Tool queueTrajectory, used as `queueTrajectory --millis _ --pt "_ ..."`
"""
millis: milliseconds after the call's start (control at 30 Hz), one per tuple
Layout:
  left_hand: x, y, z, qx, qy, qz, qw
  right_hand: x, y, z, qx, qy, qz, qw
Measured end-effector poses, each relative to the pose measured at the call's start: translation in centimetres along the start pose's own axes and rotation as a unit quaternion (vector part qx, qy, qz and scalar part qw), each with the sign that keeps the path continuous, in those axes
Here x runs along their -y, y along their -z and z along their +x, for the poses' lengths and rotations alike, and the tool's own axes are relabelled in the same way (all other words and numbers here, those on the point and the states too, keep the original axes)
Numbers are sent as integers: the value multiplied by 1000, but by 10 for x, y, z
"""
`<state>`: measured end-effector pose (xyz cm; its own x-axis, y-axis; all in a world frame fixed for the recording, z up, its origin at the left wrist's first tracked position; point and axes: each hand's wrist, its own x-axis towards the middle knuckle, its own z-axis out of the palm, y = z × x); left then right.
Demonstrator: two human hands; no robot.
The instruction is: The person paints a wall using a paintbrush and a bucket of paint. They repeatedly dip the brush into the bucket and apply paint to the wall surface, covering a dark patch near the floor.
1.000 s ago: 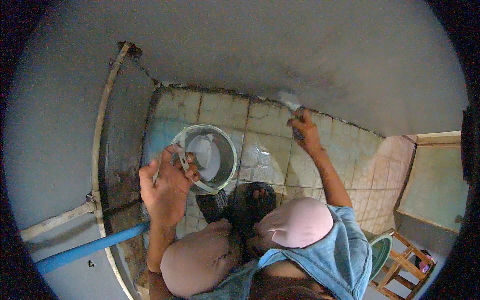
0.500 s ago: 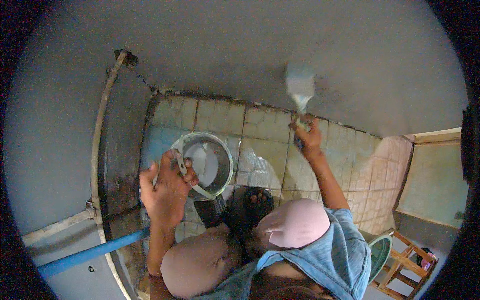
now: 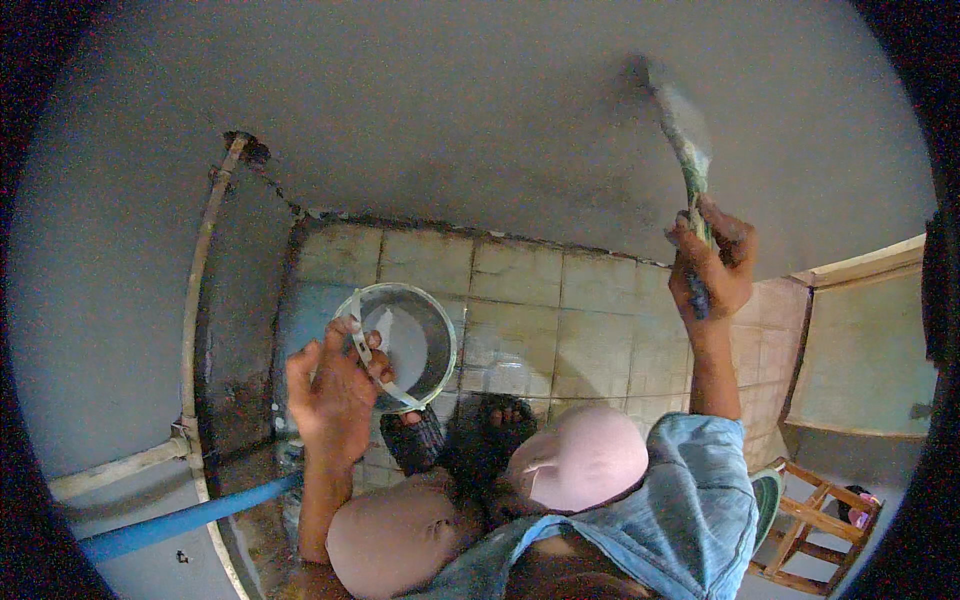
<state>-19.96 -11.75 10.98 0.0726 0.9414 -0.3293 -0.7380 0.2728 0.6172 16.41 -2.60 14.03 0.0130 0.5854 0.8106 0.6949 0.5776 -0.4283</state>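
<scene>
My left hand grips the pale strap handle of a round bucket. The bucket has whitish liquid inside, and its rim is smeared with pale paint. Out to the right, my right hand is closed around the handle of a wide paintbrush. The brush tilts up and left, with its bristle end at the grey wall, next to a dark patch. The bristles are slightly blurred.
Light tiles cover the floor below the wall. On the left, a pale pipe climbs near a blue pipe. A wooden stool and a green rim lie at lower right; a pale panel stands above them.
My right hand has moved the paintbrush right and upward along the wall, turning it from facing flat to nearly edge-on. My left hand still holds the bucket, which sits slightly lower in view.
</scene>
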Motion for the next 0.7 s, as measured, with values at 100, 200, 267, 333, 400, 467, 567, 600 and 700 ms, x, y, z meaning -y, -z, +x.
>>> queueTrajectory --millis 100,200,267,333,400,467,567,600,700 --pt "2 -2 1 14 7 -15 1000 -11 -12 -25 9 -87 37 995" --pt "6 -5 5 19 19 -14 1000 -56 -28 -76 205 123 -177 955" --pt "4 -7 3 17 14 -8 1000 -52 -36 -95 246 116 -157 950" --pt "4 -10 2 14 16 -4 1000 -46 -36 -95 284 93 -149 943" --pt "4 -13 2 13 19 8 1000 -26 -25 -65 266 71 -168 946" --pt "8 -21 -1 16 13 17 1000 -16 -7 -18 229 94 -149 957" --pt "7 -22 1 32 20 12 999 7 18 37 149 131 -122 973" --pt "6 -20 1 36 16 9 999 12 17 43 120 137 -114 977" --pt "3 -11 1 40 16 5 999 5 -1 13 18 146 -109 983"
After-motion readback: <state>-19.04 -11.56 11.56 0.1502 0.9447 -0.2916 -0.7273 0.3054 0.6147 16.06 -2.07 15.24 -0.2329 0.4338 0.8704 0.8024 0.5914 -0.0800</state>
